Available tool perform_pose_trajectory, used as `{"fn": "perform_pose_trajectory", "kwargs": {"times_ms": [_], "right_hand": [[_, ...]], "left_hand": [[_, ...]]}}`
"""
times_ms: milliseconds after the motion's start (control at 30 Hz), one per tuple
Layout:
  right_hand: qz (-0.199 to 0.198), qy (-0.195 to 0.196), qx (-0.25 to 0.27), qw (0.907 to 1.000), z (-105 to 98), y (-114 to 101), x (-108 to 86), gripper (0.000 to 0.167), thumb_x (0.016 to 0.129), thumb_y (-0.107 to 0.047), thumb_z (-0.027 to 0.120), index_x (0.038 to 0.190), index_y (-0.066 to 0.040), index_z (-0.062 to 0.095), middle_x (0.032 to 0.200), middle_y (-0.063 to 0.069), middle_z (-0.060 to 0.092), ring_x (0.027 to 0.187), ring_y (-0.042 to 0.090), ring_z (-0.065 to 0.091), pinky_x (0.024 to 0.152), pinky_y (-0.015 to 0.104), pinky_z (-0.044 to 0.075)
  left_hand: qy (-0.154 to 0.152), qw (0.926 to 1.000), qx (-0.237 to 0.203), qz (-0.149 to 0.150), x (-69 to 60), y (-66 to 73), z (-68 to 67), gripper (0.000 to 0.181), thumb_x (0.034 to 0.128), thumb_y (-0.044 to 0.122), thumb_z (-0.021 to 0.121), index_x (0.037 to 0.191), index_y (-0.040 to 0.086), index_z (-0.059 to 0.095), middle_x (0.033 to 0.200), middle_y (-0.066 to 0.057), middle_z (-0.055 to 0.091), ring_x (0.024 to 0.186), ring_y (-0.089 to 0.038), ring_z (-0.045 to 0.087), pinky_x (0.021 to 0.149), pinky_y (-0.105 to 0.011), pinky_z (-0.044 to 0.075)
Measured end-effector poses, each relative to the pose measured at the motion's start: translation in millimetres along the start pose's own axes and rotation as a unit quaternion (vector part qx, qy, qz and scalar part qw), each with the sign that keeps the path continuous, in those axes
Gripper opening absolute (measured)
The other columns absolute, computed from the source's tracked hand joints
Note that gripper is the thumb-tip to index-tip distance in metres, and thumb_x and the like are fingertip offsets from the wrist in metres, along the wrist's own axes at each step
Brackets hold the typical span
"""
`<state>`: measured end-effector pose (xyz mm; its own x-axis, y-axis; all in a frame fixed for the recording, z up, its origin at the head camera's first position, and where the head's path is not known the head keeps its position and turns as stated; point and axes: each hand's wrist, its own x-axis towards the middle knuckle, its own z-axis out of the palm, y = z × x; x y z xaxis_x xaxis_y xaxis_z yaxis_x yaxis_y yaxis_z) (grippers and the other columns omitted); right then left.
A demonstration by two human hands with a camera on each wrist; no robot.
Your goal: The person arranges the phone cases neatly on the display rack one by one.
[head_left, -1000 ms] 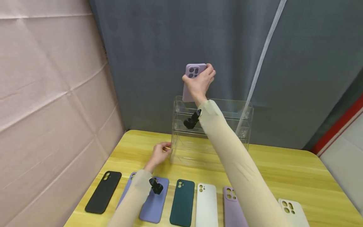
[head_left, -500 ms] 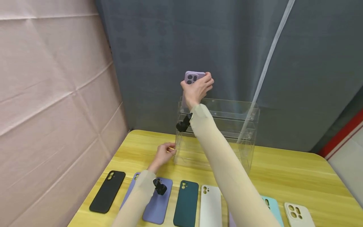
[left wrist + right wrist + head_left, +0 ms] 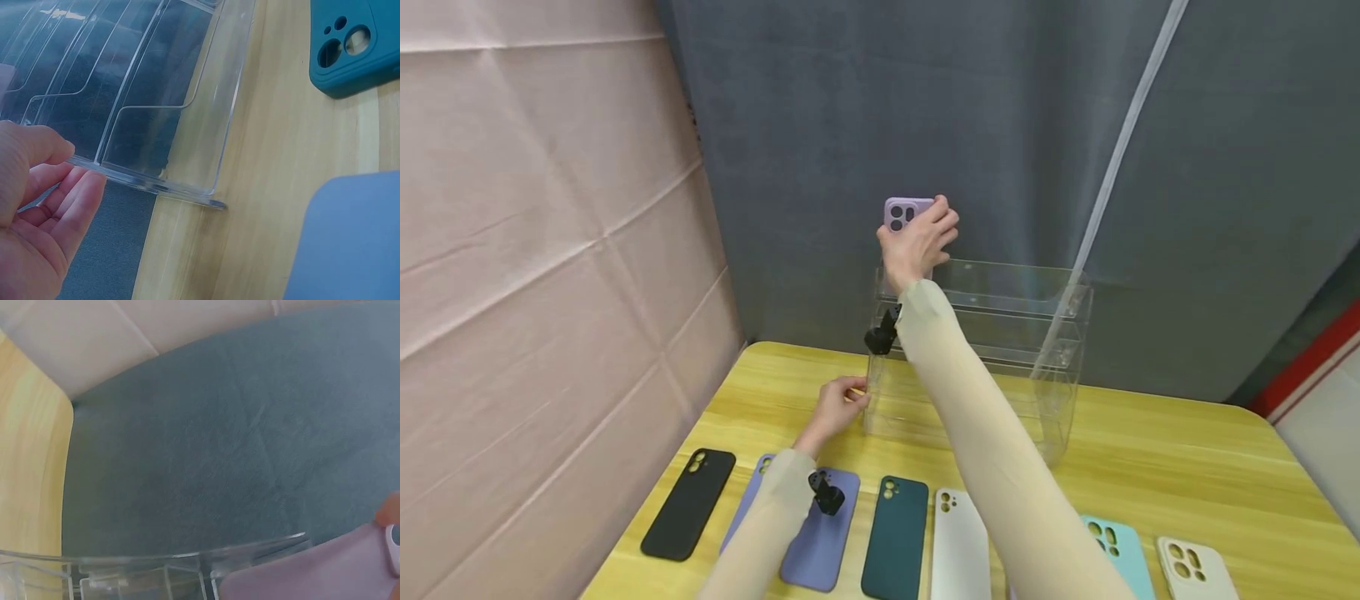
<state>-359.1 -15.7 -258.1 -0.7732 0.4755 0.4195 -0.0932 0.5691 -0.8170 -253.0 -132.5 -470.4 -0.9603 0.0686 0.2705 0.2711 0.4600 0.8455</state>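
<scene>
My right hand (image 3: 919,240) grips a lilac phone case (image 3: 312,572) by its upper part, thumb on one side and fingers on the other. The case stands upright, camera cutouts up, at the left end of the top tier of a clear tiered display stand (image 3: 992,304). In the right wrist view its lower end is at the stand's top tier; how deep it sits I cannot tell. Down at the stand's left side, my left hand (image 3: 837,406) pinches the side edge, with the thumb (image 3: 59,145) on it and the other fingers curled below.
Along the front of the yellow wooden table (image 3: 1150,450) lie a black case (image 3: 688,504), periwinkle cases (image 3: 820,546), a dark green case (image 3: 895,537), a white case (image 3: 960,550), a turquoise case (image 3: 1123,554) and a cream case (image 3: 1198,571). A grey curtain (image 3: 850,108) hangs behind.
My right hand has lowered the lilac case from above the stand to its top tier. The left hand stays at the stand's side. The head view has shifted slightly.
</scene>
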Motion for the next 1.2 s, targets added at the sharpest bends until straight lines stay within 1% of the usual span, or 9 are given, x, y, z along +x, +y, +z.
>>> {"fn": "perform_pose_trajectory", "kwargs": {"times_ms": [100,200,300,467,600,767,900,1033,1200], "right_hand": [[0.012,0.008,-0.024,0.9996,2.6,8.5,2.6,0.078,0.076,-0.020,0.073,0.139,-0.014,0.026,0.132,0.010,0.031,0.117,0.029,0.034,0.084,0.050,0.041],[0.028,0.000,-0.039,0.9989,4.2,20.2,3.1,0.074,0.078,-0.018,0.071,0.138,-0.014,0.028,0.130,0.010,0.033,0.116,0.028,0.036,0.084,0.049,0.040],[0.034,-0.012,-0.037,0.9987,3.7,29.1,2.7,0.075,0.077,-0.018,0.072,0.138,-0.013,0.029,0.130,0.011,0.034,0.117,0.028,0.036,0.085,0.050,0.039],[0.023,-0.012,-0.019,0.9995,0.4,34.0,4.4,0.078,0.075,-0.017,0.072,0.139,-0.012,0.029,0.131,0.011,0.034,0.118,0.029,0.036,0.086,0.050,0.039],[-0.003,-0.008,-0.003,1.0000,-4.9,33.0,7.6,0.080,0.074,-0.017,0.073,0.140,-0.012,0.029,0.131,0.011,0.035,0.118,0.028,0.036,0.088,0.047,0.039],[-0.061,-0.007,0.041,0.9973,-18.2,30.4,11.6,0.076,0.073,-0.013,0.072,0.138,-0.010,0.033,0.130,0.012,0.037,0.118,0.029,0.036,0.091,0.044,0.039],[-0.103,-0.027,0.067,0.9920,-31.0,28.4,13.1,0.072,0.074,-0.013,0.072,0.136,-0.006,0.036,0.131,0.013,0.037,0.120,0.029,0.036,0.097,0.040,0.036],[-0.127,-0.050,0.096,0.9860,-44.3,28.7,12.5,0.070,0.076,-0.013,0.072,0.135,-0.003,0.038,0.131,0.014,0.037,0.121,0.026,0.036,0.102,0.030,0.031],[-0.167,-0.059,0.133,0.9752,-59.4,38.7,10.8,0.067,0.077,-0.013,0.073,0.132,0.005,0.040,0.125,0.019,0.042,0.114,0.027,0.041,0.099,0.028,0.034]], "left_hand": [[-0.008,1.0000,-0.001,-0.001,0.6,0.7,2.7,0.026,0.0836,-0.002,0.065,0.109,-0.009,0.065,0.097,-0.018,0.065,0.079,-0.026,0.063,0.058,-0.024,0.051],[-0.009,1.0000,-0.003,0.000,0.4,1.9,4.8,0.026,0.0834,-0.003,0.065,0.108,-0.010,0.065,0.097,-0.018,0.065,0.078,-0.026,0.064,0.058,-0.025,0.051],[-0.005,1.0000,-0.005,0.001,0.3,3.4,5.9,0.024,0.0831,-0.004,0.065,0.107,-0.009,0.065,0.097,-0.018,0.065,0.078,-0.027,0.064,0.059,-0.025,0.051],[-0.006,0.9999,-0.011,-0.003,2.4,5.6,7.9,0.024,0.0833,-0.004,0.065,0.107,-0.009,0.065,0.098,-0.018,0.064,0.080,-0.028,0.063,0.060,-0.026,0.052],[-0.011,0.9999,-0.010,0.000,3.9,4.8,9.3,0.025,0.0834,-0.004,0.064,0.108,-0.010,0.064,0.098,-0.019,0.064,0.080,-0.028,0.063,0.061,-0.027,0.052],[-0.009,0.9999,-0.009,0.006,6.1,2.7,8.4,0.025,0.0829,-0.006,0.064,0.108,-0.010,0.065,0.097,-0.020,0.064,0.080,-0.029,0.064,0.060,-0.028,0.053],[-0.007,0.9999,-0.004,0.008,9.0,-1.6,5.6,0.025,0.0825,-0.006,0.064,0.108,-0.011,0.064,0.096,-0.020,0.064,0.079,-0.030,0.064,0.060,-0.029,0.053],[-0.012,0.9999,0.000,0.006,11.3,-6.5,3.3,0.026,0.0831,-0.004,0.064,0.109,-0.011,0.064,0.097,-0.019,0.064,0.080,-0.029,0.063,0.060,-0.029,0.053],[-0.010,0.9999,-0.003,0.004,13.0,-10.7,0.4,0.026,0.0824,-0.004,0.065,0.108,-0.011,0.064,0.095,-0.020,0.064,0.079,-0.030,0.064,0.060,-0.030,0.053]]}}
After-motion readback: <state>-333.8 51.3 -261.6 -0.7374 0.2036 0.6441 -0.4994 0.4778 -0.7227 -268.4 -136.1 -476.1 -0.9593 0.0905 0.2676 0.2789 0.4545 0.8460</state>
